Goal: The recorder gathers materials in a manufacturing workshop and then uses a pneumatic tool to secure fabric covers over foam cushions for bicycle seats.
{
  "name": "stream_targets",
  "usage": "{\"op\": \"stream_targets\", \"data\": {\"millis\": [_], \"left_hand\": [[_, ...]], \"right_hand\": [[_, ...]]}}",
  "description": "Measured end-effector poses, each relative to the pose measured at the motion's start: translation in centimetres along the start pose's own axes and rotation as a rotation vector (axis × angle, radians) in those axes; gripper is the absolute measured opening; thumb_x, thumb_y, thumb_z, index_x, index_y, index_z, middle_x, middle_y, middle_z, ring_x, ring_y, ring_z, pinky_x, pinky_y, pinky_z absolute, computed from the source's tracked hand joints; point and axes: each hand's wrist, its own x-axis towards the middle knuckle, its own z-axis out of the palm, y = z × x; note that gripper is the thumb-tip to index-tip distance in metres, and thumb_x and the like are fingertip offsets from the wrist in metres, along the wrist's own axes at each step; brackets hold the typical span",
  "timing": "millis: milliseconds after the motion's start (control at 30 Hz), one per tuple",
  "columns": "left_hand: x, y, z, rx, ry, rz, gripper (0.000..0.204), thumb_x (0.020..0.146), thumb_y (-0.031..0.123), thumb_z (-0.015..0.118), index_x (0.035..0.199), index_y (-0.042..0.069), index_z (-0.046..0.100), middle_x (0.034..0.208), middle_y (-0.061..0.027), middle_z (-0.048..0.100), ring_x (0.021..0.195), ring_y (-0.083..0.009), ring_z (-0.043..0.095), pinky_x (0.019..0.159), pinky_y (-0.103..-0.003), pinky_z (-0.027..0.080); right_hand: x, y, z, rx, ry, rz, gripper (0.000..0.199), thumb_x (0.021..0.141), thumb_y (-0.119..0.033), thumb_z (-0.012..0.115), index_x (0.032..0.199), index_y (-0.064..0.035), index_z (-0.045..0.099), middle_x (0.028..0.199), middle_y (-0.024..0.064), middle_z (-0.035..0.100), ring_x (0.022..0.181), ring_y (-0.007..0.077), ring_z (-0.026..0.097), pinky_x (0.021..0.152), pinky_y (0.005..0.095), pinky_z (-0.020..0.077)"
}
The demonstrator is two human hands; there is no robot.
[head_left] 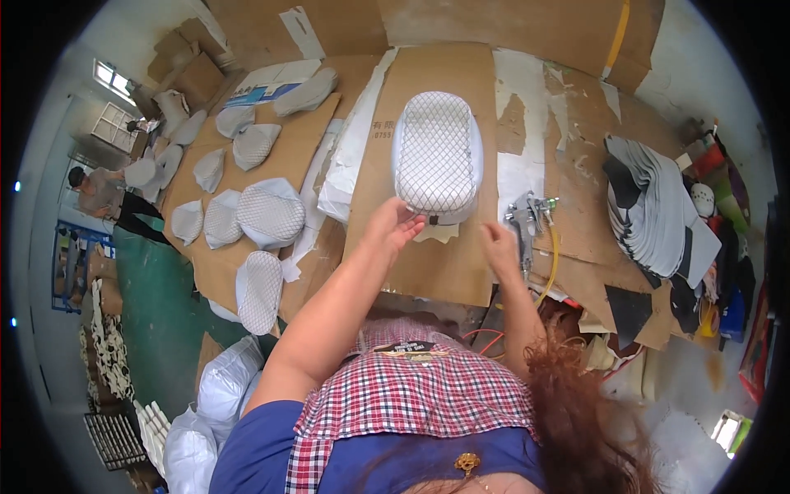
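A padded oblong piece (436, 152), with a white diamond-quilted top and smooth pale sides, lies lengthwise on the cardboard in front of me. A small dark patch shows at its near end. My left hand (395, 228) is at its near left corner, palm turned inward, fingers apart and loosely bent, the fingertips by the edge. Off the near right corner, my right hand (499, 249) is apart from the piece with its fingers curled together; whatever may be in them is too small to see. A metal spray gun (524, 226) with a yellow hose (553, 255) lies just right of that hand.
Several quilted pieces (271, 212) are spread over the cardboard-covered table (321, 177) at left. Grey cut sheets (650, 210) are stacked at right, near a black scrap (628, 313). White sacks (226, 379) stand at lower left. Another person (107, 193) is at far left.
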Motion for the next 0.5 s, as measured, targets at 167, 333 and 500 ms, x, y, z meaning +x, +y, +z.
{"op": "stream_targets", "data": {"millis": [167, 333, 500], "left_hand": [[0.1, 1.1, 0.2, -0.065, -0.041, -0.015, 0.011, 0.075, 0.008, 0.047, 0.081, -0.001, 0.045, 0.076, -0.0121, 0.049, 0.075, -0.0299, 0.055, 0.068, -0.041, 0.048], [1.3, 1.2, 0.0, -0.112, -0.030, -0.065, 0.010, 0.075, 0.006, 0.046, 0.079, -0.003, 0.044, 0.074, -0.0121, 0.048, 0.072, -0.0289, 0.055, 0.064, -0.039, 0.050], [1.6, 3.0, 0.4, -0.110, -0.110, -0.100, 0.010, 0.075, 0.006, 0.046, 0.080, -0.003, 0.046, 0.075, -0.0132, 0.050, 0.071, -0.0268, 0.055, 0.062, -0.036, 0.050]], "right_hand": [[-0.6, -2.1, 5.1, 1.147, -0.256, 0.542, 0.016, 0.080, -0.018, 0.057, 0.091, -0.0061, 0.053, 0.076, 0.0030, 0.053, 0.060, 0.0131, 0.053, 0.048, 0.0247, 0.0401], [1.7, -1.0, 6.4, 1.168, -0.012, 0.391, 0.009, 0.078, -0.015, 0.059, 0.083, -0.0095, 0.053, 0.068, -0.0016, 0.052, 0.056, 0.0094, 0.049, 0.046, 0.0217, 0.0368], [2.7, 0.6, 8.4, 1.005, 0.177, 0.327, 0.008, 0.076, -0.013, 0.060, 0.077, -0.0098, 0.052, 0.064, -0.0027, 0.050, 0.054, 0.0078, 0.046, 0.046, 0.0225, 0.0362]]}}
